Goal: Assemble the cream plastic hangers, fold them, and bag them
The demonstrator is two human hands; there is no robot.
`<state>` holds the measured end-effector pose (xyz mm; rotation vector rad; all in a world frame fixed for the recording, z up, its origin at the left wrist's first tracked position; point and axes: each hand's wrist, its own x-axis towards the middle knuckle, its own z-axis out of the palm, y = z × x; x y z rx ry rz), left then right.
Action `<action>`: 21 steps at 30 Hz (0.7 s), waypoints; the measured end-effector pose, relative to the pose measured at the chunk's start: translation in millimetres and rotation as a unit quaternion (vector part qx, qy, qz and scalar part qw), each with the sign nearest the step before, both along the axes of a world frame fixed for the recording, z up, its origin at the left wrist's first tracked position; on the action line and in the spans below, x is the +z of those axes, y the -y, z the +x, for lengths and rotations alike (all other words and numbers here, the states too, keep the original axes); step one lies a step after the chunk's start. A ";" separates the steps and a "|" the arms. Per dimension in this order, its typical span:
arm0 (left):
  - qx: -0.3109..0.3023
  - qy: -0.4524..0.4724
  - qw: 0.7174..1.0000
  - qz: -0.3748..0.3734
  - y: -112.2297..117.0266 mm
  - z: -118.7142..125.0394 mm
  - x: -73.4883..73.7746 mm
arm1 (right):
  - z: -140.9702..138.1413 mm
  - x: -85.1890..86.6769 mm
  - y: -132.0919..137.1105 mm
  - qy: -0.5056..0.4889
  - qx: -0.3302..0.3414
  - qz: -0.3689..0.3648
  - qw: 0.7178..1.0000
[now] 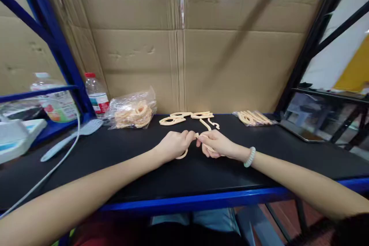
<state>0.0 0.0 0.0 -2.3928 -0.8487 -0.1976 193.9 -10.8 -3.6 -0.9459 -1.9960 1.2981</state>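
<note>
My left hand (175,145) and my right hand (217,144) meet low over the middle of the black tabletop, fingertips almost touching. Closed round a beige plastic piece, my left hand lets a curved end, the looped piece (182,155), show below it. My right hand, with a pale bead bracelet (250,157) at the wrist, grips another beige piece (210,148); its tip points at the left fingers. The fingers hide how the two pieces meet. Just beyond lie a straight beige strip (205,124), a beige hook (213,124) like a hanger's, and several looped beige pieces (172,121).
A clear bag of beige loops (134,111) stands back left, near a red-capped bottle (97,95). A bag of beige strips (253,118) lies back right, near a dark tablet-like slab (301,128). A pale spatula (72,138) and white cable (62,165) lie left. Cardboard (138,57) walls the back.
</note>
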 end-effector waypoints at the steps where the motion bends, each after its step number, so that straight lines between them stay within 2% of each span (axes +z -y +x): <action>1: 0.004 -0.006 1.000 -0.005 2.1 0.1 1.0 | 0.7 -0.5 0.4 0.013 -0.012 0.006 1.000; 4: 0.027 0.013 0.999 -0.040 5.8 0.6 2.4 | 2.9 -2.6 1.4 0.059 -0.036 0.081 0.994; 7: 0.065 0.086 0.988 -0.109 3.6 0.8 0.0 | 3.7 -4.8 2.4 0.117 -0.045 0.246 0.961; 9: 0.072 0.158 0.973 -0.152 0.3 0.5 -2.5 | 3.9 -3.8 2.2 0.127 -0.040 0.324 0.937; 13: 0.040 0.325 0.919 -0.219 -5.5 -1.0 -4.1 | 14.5 9.0 -5.8 0.069 -0.061 0.398 0.913; 15: 0.043 0.414 0.867 -0.275 -7.8 -1.5 -3.0 | 29.3 16.9 -15.9 0.045 -0.100 0.456 0.883; 16: 0.049 0.461 0.829 -0.314 -9.0 -1.6 -2.3 | 38.6 19.6 -22.7 0.042 -0.123 0.475 0.870; 19: 0.068 0.575 0.690 -0.434 -12.8 -2.1 0.3 | 66.8 18.8 -46.8 0.045 -0.190 0.498 0.845; 21: 0.067 0.617 0.621 -0.480 -14.4 -2.8 1.9 | 79.5 11.4 -62.3 0.054 -0.191 0.506 0.839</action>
